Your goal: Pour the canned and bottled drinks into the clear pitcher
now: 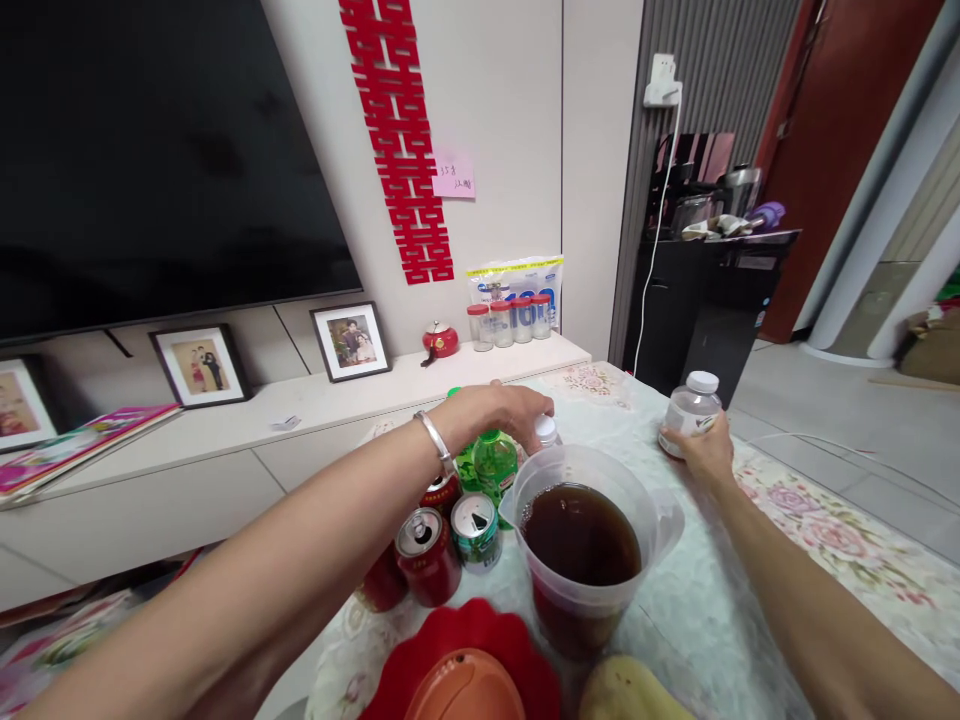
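My right hand [709, 450] is wrapped around a clear plastic jar [686, 425] with a white screw lid, standing upright at the table's right side. My left hand [521, 408], with a silver bangle at its wrist, reaches over green plastic bottles [495, 465] and curls about a white-capped bottle [546, 432]. Most of that bottle is hidden behind a translucent pitcher [652, 545] of dark brown liquid. Left of the pitcher stand an opened red can [429, 565], a teal and silver can [477, 535] and more red cans, partly under my left forearm.
A red scalloped dish [480, 625] with an orange lid-like piece and a yellowish fruit [630, 690] lie at the near edge. Behind, a white cabinet [420, 375] bears photo frames [350, 342], red-lidded jars [501, 325] and a red pot [439, 340]. A white cord [654, 260] hangs at right.
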`<state>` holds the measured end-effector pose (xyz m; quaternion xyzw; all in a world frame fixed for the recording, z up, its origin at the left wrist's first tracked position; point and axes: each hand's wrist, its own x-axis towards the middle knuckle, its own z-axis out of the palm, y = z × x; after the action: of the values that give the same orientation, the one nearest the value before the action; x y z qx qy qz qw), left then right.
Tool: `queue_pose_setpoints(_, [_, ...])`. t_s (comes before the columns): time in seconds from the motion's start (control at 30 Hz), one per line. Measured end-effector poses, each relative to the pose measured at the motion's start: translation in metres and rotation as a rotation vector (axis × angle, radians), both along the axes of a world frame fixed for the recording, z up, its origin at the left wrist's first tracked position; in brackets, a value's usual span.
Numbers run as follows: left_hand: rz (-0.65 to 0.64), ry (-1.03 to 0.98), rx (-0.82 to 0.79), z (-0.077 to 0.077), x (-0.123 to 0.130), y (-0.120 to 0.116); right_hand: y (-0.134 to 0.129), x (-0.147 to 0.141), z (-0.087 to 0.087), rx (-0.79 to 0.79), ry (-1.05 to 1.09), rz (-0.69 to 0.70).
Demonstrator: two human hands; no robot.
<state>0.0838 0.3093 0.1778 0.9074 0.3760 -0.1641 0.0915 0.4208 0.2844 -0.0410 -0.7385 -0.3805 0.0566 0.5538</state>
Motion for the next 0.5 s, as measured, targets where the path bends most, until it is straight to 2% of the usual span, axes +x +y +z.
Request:
queue_pose_setpoints(0.1, [0.021, -0.111, 0.024, 0.01, -0.008, -0.002, -0.012, -0.005, 0.004, -0.027, 0.07, -0.01])
queue_pose_setpoints(0.2, [0.066, -0.255, 0.13, 0.023, -0.016, -0.014, -0.043, -0.01, 0.014, -0.038, 0.097, 0.028])
queue_pose_setpoints(0.37, [0.073, -0.488, 0.279, 0.041, -0.021, -0.062, -0.132, -0.026, 0.044, -0.032, 0.062, 0.173])
queue_pose_setpoints(0.43, [0.029, -0.618, 0.262, 0.043, -0.019, -0.091, -0.174, -0.04, 0.059, -0.043, 0.049, 0.242])
queue_pose_setpoints(0.5, [-0.056, -0.748, 0.165, 0.042, -0.014, -0.125, -0.217, -0.059, 0.073, -0.036, 0.058, 0.335])
